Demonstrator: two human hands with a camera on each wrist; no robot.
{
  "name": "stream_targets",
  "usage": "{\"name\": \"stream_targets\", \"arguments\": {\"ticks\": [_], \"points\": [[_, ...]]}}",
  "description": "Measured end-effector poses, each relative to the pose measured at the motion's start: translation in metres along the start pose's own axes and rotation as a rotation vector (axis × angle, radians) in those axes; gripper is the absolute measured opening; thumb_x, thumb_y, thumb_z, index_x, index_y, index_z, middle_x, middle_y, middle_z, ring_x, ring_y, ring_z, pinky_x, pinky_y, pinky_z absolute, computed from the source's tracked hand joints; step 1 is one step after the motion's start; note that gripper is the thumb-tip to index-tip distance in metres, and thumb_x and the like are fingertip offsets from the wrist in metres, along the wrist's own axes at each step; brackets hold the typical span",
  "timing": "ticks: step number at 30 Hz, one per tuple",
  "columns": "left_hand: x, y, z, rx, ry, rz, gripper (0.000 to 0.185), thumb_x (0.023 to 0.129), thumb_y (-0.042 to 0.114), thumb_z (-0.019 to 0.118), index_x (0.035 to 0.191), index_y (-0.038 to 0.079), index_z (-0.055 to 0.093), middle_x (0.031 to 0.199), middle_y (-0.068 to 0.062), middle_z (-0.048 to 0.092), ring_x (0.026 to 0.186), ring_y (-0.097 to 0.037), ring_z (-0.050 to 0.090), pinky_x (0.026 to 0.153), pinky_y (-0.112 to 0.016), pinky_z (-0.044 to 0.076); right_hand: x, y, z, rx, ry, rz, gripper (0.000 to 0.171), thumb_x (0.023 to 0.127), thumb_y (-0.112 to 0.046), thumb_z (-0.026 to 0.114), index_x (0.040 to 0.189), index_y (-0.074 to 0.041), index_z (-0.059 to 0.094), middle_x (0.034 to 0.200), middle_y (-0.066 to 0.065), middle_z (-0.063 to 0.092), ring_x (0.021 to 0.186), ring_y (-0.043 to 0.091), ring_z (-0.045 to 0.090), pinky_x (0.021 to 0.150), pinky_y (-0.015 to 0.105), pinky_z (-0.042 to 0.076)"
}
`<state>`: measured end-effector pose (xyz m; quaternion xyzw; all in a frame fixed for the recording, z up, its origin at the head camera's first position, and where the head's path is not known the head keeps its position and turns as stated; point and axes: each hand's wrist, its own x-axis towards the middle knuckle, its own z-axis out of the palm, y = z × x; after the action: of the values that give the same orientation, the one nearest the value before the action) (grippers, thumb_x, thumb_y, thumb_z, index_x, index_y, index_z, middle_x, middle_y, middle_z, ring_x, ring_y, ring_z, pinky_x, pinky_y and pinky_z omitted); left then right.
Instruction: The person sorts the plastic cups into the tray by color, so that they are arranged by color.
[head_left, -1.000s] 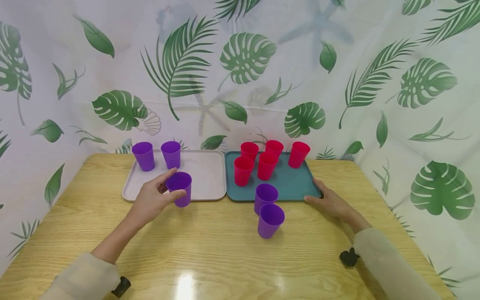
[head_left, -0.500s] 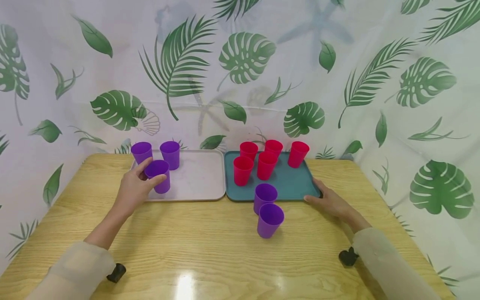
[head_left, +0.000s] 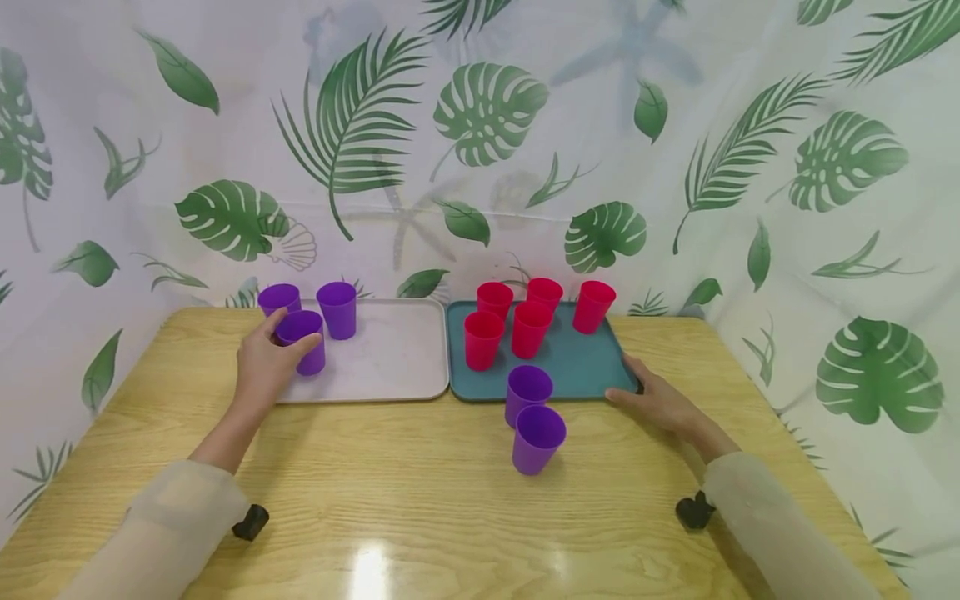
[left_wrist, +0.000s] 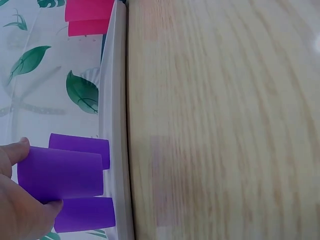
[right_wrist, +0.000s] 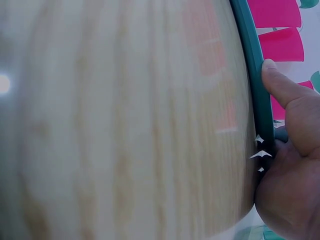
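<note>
My left hand [head_left: 264, 365] holds a purple cup [head_left: 312, 357] upright between thumb and fingers, close over the left part of the white tray [head_left: 397, 354]. Behind it stand two more purple cups, one [head_left: 279, 297] partly hidden by the held cup and the other [head_left: 339, 312] just to the right. In the left wrist view the held cup [left_wrist: 60, 172] overlaps both of them. My right hand [head_left: 663, 407] grips the front right corner of the teal tray [head_left: 581, 367], its thumb [right_wrist: 274, 75] on the front rim.
Several red cups [head_left: 531, 332] stand on the teal tray. A purple cup [head_left: 528, 396] overlaps that tray's front rim, and another [head_left: 537, 442] stands in front on the wooden table [head_left: 420, 500]. A leaf-print cloth [head_left: 480, 183] hangs behind.
My left hand has carried the purple cup left and back, from the white tray's front edge to near the two standing purple cups. The right hand stays at the teal tray's corner.
</note>
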<state>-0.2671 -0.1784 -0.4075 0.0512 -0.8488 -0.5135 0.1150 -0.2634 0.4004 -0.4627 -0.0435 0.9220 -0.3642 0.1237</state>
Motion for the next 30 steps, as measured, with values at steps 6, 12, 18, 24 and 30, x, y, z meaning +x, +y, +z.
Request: {"name": "stream_targets", "arguments": {"ticks": [6,12,18,24,30], "points": [[0.002,-0.001,0.005,-0.006,0.017,-0.025,0.08,0.094,0.021,0.077,0.157,-0.007,0.035,0.154,-0.032,0.043,0.142,-0.045,0.044,0.119,-0.049,0.037,0.0,-0.004,0.001,-0.003,0.002,-0.004,0.099,0.102,-0.05,0.062,0.166,-0.005,0.001,0.169,0.03,0.003,0.153,0.052,0.002,0.121,0.069,0.008],[0.003,-0.005,0.008,0.001,0.026,-0.043,0.081,0.095,0.022,0.077,0.157,-0.007,0.034,0.156,-0.031,0.041,0.143,-0.045,0.042,0.12,-0.05,0.035,0.001,-0.006,0.0,0.005,-0.002,-0.016,0.099,0.102,-0.048,0.063,0.166,-0.006,0.0,0.169,0.03,0.002,0.154,0.052,0.002,0.122,0.069,0.008],[0.006,-0.008,0.011,-0.008,0.024,-0.06,0.081,0.096,0.024,0.076,0.159,-0.004,0.032,0.158,-0.029,0.039,0.144,-0.045,0.041,0.12,-0.051,0.035,0.001,-0.005,-0.001,0.025,-0.006,-0.04,0.097,0.102,-0.044,0.064,0.166,-0.006,0.0,0.169,0.03,0.004,0.154,0.052,0.003,0.121,0.07,0.009],[0.007,-0.01,0.015,0.001,0.021,-0.036,0.084,0.096,0.023,0.076,0.159,-0.006,0.029,0.158,-0.03,0.038,0.144,-0.046,0.041,0.12,-0.052,0.034,-0.001,-0.004,-0.001,0.03,-0.004,-0.03,0.097,0.103,-0.044,0.063,0.166,-0.006,0.0,0.168,0.031,0.004,0.153,0.053,0.004,0.12,0.071,0.01],[0.002,-0.011,0.016,-0.023,0.038,-0.029,0.092,0.096,0.025,0.076,0.162,-0.003,0.02,0.164,-0.027,0.029,0.15,-0.043,0.031,0.124,-0.052,0.027,-0.003,-0.003,-0.002,0.03,-0.005,-0.03,0.097,0.103,-0.044,0.063,0.166,-0.006,0.0,0.168,0.031,0.003,0.153,0.053,0.003,0.121,0.07,0.009]]}}
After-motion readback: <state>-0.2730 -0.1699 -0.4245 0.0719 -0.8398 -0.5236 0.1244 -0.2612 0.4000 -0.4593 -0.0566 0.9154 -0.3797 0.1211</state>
